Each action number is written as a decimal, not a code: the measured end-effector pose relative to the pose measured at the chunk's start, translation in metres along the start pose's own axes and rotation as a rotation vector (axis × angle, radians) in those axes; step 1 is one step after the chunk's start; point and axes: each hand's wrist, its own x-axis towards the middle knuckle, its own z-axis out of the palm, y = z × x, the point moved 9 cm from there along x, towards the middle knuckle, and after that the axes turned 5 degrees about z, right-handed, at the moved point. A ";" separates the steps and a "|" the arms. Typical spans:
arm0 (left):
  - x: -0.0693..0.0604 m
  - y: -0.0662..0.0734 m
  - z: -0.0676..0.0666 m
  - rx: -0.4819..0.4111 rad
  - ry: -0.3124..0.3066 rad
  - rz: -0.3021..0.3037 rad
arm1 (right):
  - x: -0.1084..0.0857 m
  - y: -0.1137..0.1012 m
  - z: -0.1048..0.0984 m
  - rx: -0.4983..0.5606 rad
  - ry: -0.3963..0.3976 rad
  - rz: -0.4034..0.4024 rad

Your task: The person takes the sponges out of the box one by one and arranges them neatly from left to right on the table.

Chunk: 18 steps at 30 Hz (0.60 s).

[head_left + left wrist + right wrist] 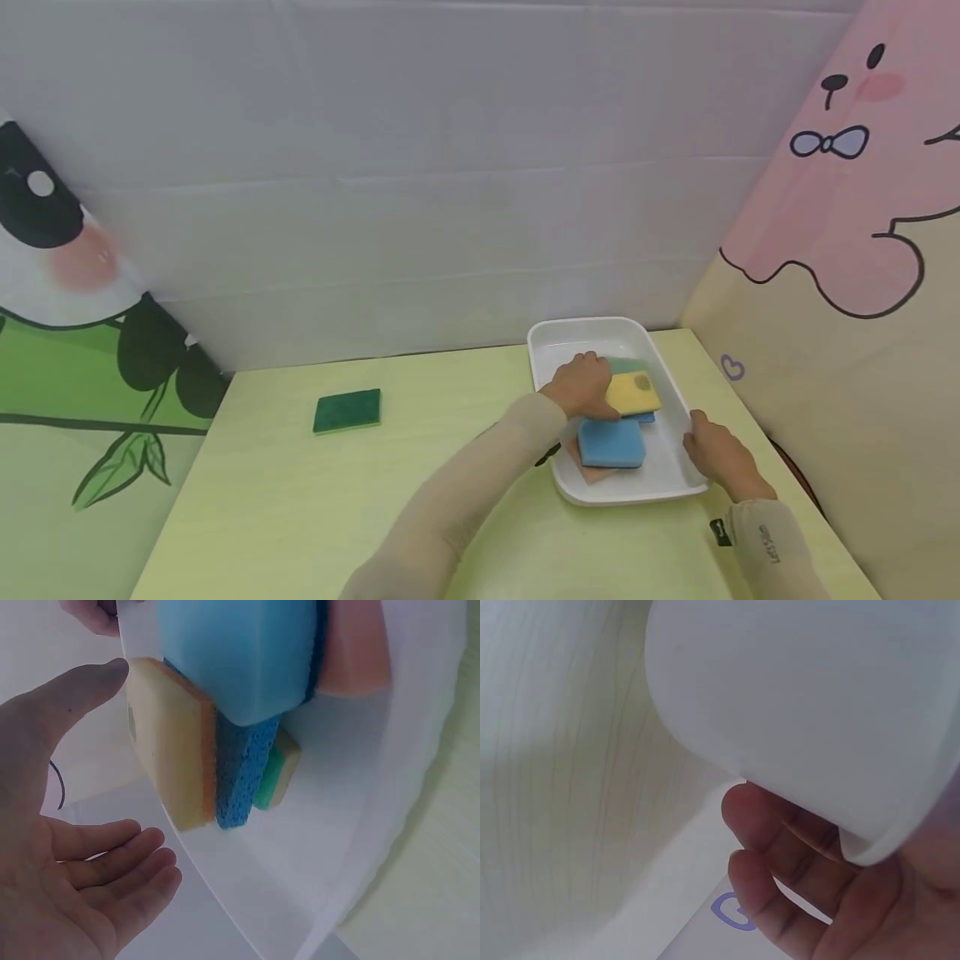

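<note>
A white tray (678, 467) holds several sponges in a loose pile. On top lies a yellow sponge (628, 393) with an orange layer, over a blue porous sponge (244, 769) and a green one (626, 365). Nearer the front, a light blue sponge (611, 443) overlaps a salmon-coloured piece (356, 649). My left hand (585, 385) is over the tray beside the yellow sponge. Its thumb is at that sponge's edge, and the fingers are spread with nothing between them. My right hand (718, 454) grips the tray's right rim, fingers curled beneath it (802, 862).
A dark green sponge (347, 412) lies alone on the left part of the pale yellow table (255, 500). Behind the table hangs a whitish sheet (420, 200). A wall with a pink cartoon figure (840, 208) borders the right side, close to my right hand.
</note>
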 end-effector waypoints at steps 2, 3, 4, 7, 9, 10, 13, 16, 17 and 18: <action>0.004 0.003 0.002 -0.002 -0.005 0.002 | 0.000 0.001 -0.001 -0.006 0.013 -0.006; 0.006 0.005 0.003 -0.002 -0.004 0.004 | 0.000 0.002 -0.001 -0.011 0.021 -0.008; 0.008 0.006 0.003 -0.004 -0.003 0.004 | 0.000 0.002 -0.001 -0.014 0.027 -0.010; 0.013 0.008 0.006 -0.008 -0.001 0.002 | 0.000 0.003 -0.001 -0.010 0.028 -0.005; 0.014 0.008 0.008 -0.010 -0.009 -0.004 | 0.000 0.002 0.001 -0.009 0.023 -0.003; 0.015 0.008 0.010 -0.012 -0.014 -0.007 | 0.000 0.002 0.002 -0.007 0.020 -0.003; 0.017 0.009 0.013 -0.007 -0.038 -0.011 | -0.001 0.001 0.002 -0.012 0.029 -0.008; 0.020 0.011 0.015 0.005 -0.054 -0.007 | -0.001 0.001 0.001 -0.017 0.046 -0.012; 0.021 0.012 0.015 0.008 -0.061 -0.006 | -0.001 0.001 0.000 -0.017 0.051 -0.011; 0.021 0.013 0.016 0.012 -0.063 -0.005 | -0.001 0.001 0.000 -0.014 0.054 -0.009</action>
